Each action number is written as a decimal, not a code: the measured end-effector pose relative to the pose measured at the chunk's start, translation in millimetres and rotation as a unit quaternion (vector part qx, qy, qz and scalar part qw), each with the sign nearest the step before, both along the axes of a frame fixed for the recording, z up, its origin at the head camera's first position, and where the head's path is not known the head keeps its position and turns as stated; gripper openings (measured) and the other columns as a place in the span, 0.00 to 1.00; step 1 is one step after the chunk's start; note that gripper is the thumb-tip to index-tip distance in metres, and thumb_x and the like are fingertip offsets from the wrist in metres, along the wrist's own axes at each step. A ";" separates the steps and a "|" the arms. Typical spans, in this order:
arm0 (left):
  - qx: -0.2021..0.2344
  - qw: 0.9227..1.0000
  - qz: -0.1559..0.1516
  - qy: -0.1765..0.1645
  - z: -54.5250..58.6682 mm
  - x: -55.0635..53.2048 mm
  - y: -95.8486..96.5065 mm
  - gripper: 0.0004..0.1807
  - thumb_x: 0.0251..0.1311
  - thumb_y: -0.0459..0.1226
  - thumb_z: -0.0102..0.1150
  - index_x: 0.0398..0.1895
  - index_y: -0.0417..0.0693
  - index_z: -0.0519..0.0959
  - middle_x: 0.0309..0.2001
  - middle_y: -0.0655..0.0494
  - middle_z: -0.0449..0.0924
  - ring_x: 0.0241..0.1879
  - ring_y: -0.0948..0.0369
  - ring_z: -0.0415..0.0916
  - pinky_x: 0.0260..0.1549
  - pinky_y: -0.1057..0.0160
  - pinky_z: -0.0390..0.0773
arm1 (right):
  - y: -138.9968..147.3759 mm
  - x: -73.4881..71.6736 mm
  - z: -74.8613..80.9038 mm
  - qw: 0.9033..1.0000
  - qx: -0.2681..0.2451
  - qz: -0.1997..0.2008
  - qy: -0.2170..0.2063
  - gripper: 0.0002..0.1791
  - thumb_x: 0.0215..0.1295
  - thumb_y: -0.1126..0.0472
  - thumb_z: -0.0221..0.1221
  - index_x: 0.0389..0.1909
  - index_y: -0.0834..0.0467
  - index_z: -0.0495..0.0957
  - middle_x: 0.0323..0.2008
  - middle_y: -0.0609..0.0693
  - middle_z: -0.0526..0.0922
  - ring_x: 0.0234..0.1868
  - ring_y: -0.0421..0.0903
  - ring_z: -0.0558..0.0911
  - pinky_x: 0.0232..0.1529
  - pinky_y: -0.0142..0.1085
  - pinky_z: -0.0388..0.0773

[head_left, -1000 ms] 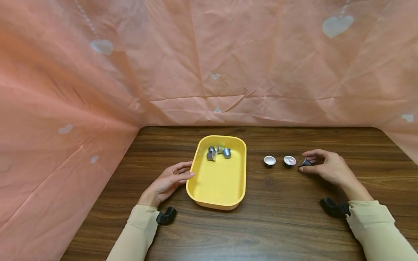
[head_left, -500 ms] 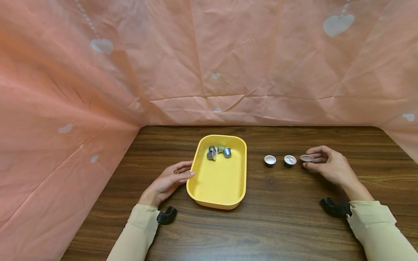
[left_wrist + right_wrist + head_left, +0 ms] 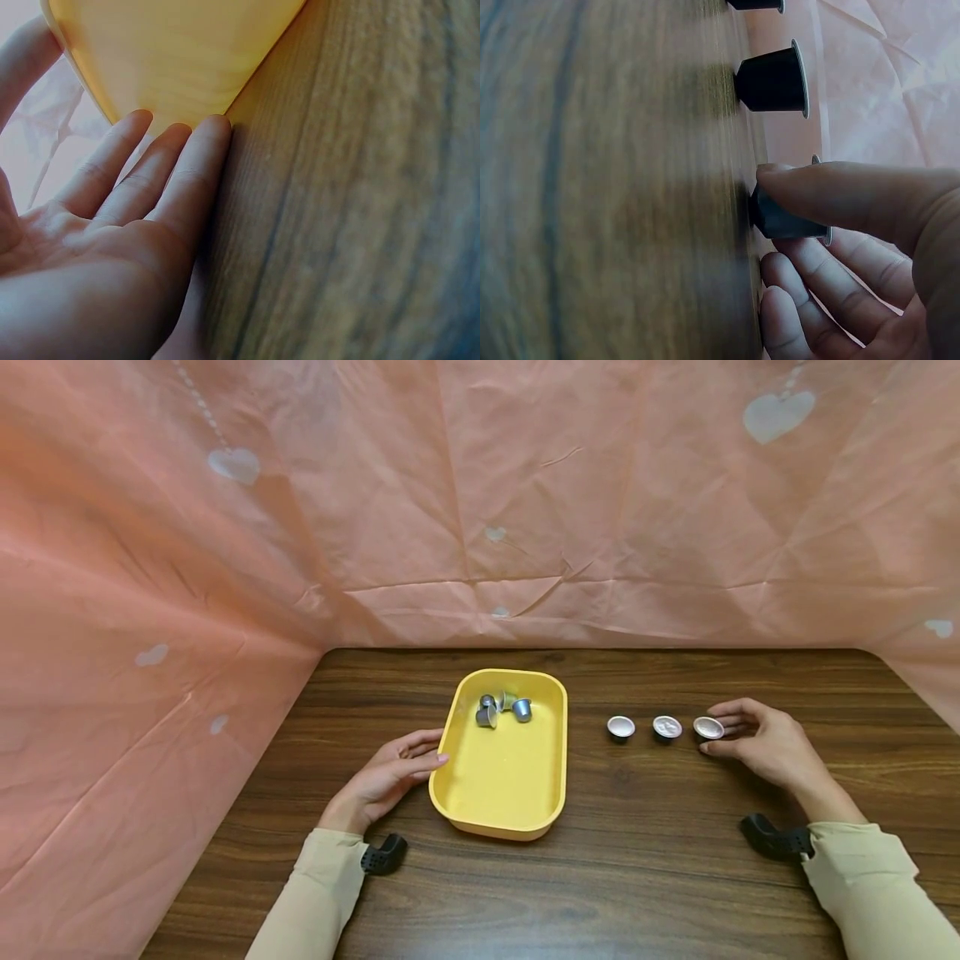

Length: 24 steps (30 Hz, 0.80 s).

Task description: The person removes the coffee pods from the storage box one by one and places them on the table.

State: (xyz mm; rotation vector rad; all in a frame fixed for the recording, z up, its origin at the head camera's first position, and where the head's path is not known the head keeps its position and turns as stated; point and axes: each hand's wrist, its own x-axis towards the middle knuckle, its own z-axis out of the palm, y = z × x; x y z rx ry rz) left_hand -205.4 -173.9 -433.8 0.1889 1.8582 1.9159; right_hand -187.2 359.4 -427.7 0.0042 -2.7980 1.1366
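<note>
My right hand [image 3: 768, 747] pinches a dark coffee capsule [image 3: 708, 727] at the right end of a row of capsules. In the right wrist view, the thumb lies across the capsule [image 3: 789, 219] with fingers behind it, and its narrow end is at the table. To its left, two more capsules, the middle one [image 3: 667, 727] and the left one [image 3: 621, 727], stand foil side up. My left hand [image 3: 386, 774] rests against the yellow tray [image 3: 498, 831], thumb at its rim. In the left wrist view, straight fingers [image 3: 191, 176] touch the tray's outer wall.
Several coffee capsules [image 3: 522, 710], grey-blue and greenish, lie in a cluster at the far end inside the tray. A brown wood-grain table [image 3: 637, 877] carries everything. Pink cloth with white hearts [image 3: 547, 510] hangs behind the table and along its left side.
The capsule in my right hand has gone from lying tilted to upright, foil side up, joining the row. My right hand has shifted slightly right. The left hand and tray stay put.
</note>
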 end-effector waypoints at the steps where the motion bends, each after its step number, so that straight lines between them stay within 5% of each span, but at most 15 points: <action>1: 0.000 1.000 0.000 0.001 0.3 0.1 0.0 0.36 0.72 0.34 0.65 0.81 0.40 0.65 0.78 0.36 0.69 0.64 0.59 0.80 0.59 0.65 0.83 | 0.1 0.1 0.3 1.000 0.002 0.000 -0.001 0.31 0.58 0.54 0.80 0.60 0.62 0.82 0.41 0.37 0.90 0.38 0.21 0.81 0.39 0.20 0.72; 5: -0.001 1.000 -0.001 0.003 0.5 0.5 -0.1 0.36 0.72 0.34 0.64 0.81 0.39 0.65 0.78 0.36 0.69 0.64 0.59 0.80 0.60 0.65 0.83 | 0.9 1.6 3.7 1.000 0.002 0.005 -0.010 0.33 0.58 0.53 0.80 0.62 0.62 0.82 0.44 0.40 0.91 0.39 0.21 0.81 0.40 0.20 0.71; 14: -0.002 1.000 0.003 0.000 1.5 1.0 0.1 0.36 0.72 0.34 0.65 0.81 0.40 0.66 0.77 0.36 0.70 0.63 0.59 0.81 0.59 0.65 0.83 | 6.3 10.9 27.9 0.997 -0.078 0.016 0.005 0.27 0.63 0.56 0.78 0.61 0.53 0.80 0.41 0.20 0.86 0.41 0.24 0.85 0.41 0.18 0.77; 18: -0.001 1.000 0.003 0.001 0.6 0.5 0.3 0.37 0.72 0.35 0.65 0.81 0.39 0.65 0.77 0.37 0.70 0.63 0.59 0.81 0.59 0.65 0.83 | 3.0 16.8 44.2 0.991 -0.127 0.025 0.020 0.24 0.65 0.61 0.76 0.59 0.45 0.80 0.43 0.20 0.87 0.44 0.25 0.86 0.42 0.18 0.79; 24: -0.002 1.000 0.003 -0.001 0.4 1.1 -0.3 0.37 0.72 0.34 0.65 0.81 0.39 0.65 0.77 0.37 0.70 0.63 0.60 0.81 0.58 0.66 0.84 | -14.6 26.2 68.3 0.974 -0.216 0.051 0.042 0.27 0.67 0.71 0.72 0.65 0.51 0.81 0.48 0.30 0.91 0.46 0.30 0.90 0.44 0.23 0.83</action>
